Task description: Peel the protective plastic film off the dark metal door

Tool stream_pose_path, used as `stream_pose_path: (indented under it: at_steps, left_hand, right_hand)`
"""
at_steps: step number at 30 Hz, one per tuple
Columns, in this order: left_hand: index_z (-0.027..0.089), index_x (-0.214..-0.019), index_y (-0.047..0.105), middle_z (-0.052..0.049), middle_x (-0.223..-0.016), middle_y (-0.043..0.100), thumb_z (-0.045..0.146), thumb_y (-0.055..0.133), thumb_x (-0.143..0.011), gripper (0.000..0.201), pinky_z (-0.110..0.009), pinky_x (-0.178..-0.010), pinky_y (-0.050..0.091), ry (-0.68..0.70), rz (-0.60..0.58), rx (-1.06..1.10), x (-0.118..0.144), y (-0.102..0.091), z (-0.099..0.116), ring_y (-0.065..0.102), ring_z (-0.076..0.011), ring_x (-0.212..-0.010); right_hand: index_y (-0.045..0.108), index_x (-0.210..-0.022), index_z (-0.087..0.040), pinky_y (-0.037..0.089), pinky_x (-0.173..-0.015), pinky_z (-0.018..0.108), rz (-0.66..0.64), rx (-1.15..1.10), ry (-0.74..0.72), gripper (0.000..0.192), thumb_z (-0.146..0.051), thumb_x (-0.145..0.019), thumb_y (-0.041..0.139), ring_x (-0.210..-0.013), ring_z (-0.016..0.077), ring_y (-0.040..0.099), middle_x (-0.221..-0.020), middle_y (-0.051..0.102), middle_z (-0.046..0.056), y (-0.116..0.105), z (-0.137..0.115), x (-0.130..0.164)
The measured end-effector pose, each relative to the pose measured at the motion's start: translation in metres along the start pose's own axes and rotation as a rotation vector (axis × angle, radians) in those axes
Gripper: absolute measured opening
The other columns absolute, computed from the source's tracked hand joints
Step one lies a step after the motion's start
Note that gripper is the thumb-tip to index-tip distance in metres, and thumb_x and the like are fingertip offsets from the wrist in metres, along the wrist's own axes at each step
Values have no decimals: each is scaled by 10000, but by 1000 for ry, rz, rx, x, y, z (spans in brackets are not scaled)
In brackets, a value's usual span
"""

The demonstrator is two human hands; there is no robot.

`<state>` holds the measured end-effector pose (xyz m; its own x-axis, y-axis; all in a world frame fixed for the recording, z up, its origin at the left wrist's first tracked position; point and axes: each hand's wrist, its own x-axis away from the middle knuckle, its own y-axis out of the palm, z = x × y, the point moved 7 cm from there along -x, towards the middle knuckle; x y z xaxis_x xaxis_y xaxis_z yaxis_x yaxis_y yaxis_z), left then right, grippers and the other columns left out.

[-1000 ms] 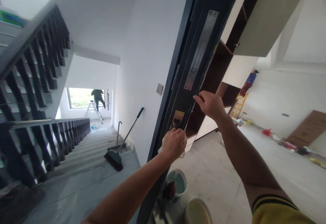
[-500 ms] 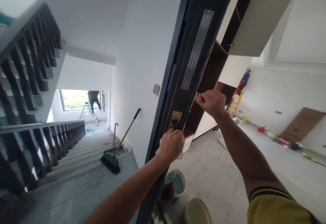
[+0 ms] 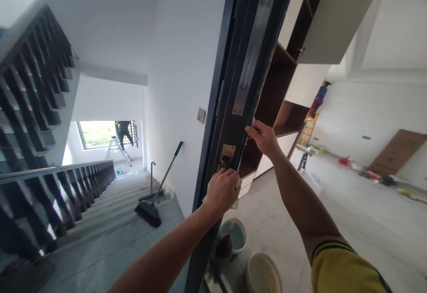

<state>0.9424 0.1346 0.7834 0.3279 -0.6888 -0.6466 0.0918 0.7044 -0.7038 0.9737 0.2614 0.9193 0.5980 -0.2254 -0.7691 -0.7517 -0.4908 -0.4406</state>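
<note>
A dark door frame (image 3: 230, 128) stands tilted across the middle of the view. Set into it are a long metal plate (image 3: 253, 55) with screws and, lower down, a brass-coloured plate (image 3: 228, 151) with a cut-out. Just below that cut-out, my left hand (image 3: 223, 190) is closed on a whitish crumpled wipe (image 3: 238, 190), pressed at the frame; most of the wipe is hidden. My right hand (image 3: 264, 138) is higher, at the frame's right edge, thumb and fingers pinched together. A small pale bit shows by its fingertips, too little to name.
Two buckets (image 3: 263, 275) stand on the floor below my hands. Left are a broom (image 3: 148, 210), a dustpan (image 3: 160, 194) and descending stairs (image 3: 116, 204) with a railing. An open-doored cabinet (image 3: 283, 84) is at right. Two people (image 3: 124, 132) work on ladders farther off.
My right hand has shifted left, closer to the frame's edge, and its grip has turned. My left hand stays at about the same spot below the brass-coloured plate. The view has shifted slightly.
</note>
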Motion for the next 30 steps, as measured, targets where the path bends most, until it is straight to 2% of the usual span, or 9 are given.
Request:
stream_pose_path:
  at_steps: [3,6,12,16,18,20,24,27,30]
  left_hand:
    - [208,-761,576,21,-860,613,252,512,-852,120,-294,-719,353,8,4,2,-1,-1,1,509,-164,-853]
    - [210,-766,580,19,-865,617,272,514,-858,130,-294,-723,352,14,-7,3,-2,-1,2,508,-163,-843]
    - [209,-757,572,20,-845,615,259,510,-857,128,-296,-717,345,31,-30,-20,-5,-2,2,504,-161,-813]
    - [212,-758,589,32,-848,624,249,551,-828,88,-277,-721,352,12,-62,34,-9,0,-2,517,-151,-814]
    - [216,-772,600,34,-849,627,263,564,-820,76,-270,-711,356,-7,-79,48,-11,3,-4,523,-150,-819]
    - [218,-771,603,33,-840,627,273,567,-816,81,-269,-702,360,-10,-96,31,-14,7,-5,527,-153,-823]
    - [217,-770,611,26,-841,627,266,556,-817,88,-273,-732,378,9,-119,-2,-18,14,-2,536,-159,-841]
    - [218,-774,615,22,-852,626,262,551,-820,91,-272,-764,389,-1,-133,11,-20,15,-2,536,-158,-853]
    - [214,-757,611,22,-860,626,255,562,-815,86,-268,-792,395,18,-196,48,-15,15,-3,533,-153,-864]
  right_hand:
    - [458,-620,-196,405,-552,232,-29,-150,-36,410,-561,-785,545,-560,98,484,-578,493,-33,3,8,-2]
    - [449,-613,-198,386,-531,233,32,-163,-73,379,-511,-820,501,-537,97,469,-578,501,-24,3,12,-2]
    - [343,-538,-203,366,-575,252,304,419,-383,295,-237,-808,456,-574,108,439,-592,480,9,-7,-17,6]
    - [321,-541,-207,390,-615,260,367,567,-373,292,-213,-801,456,-633,123,473,-614,492,24,-13,-9,11]
    - [338,-556,-206,402,-607,258,453,443,-272,303,-269,-829,454,-617,120,473,-597,471,12,-20,3,16]
    - [396,-614,-202,413,-563,246,485,156,-133,311,-378,-870,414,-582,111,474,-600,466,-4,-22,22,21]
    - [472,-747,-199,412,-463,222,229,-436,79,439,-619,-834,375,-530,95,468,-635,476,-25,2,47,20]
    - [454,-713,-202,367,-435,200,89,-512,152,441,-635,-744,530,-493,78,420,-583,413,-55,16,50,19]
    - [415,-666,-202,301,-446,189,149,-461,97,413,-582,-775,534,-497,65,353,-559,336,-63,16,44,19]
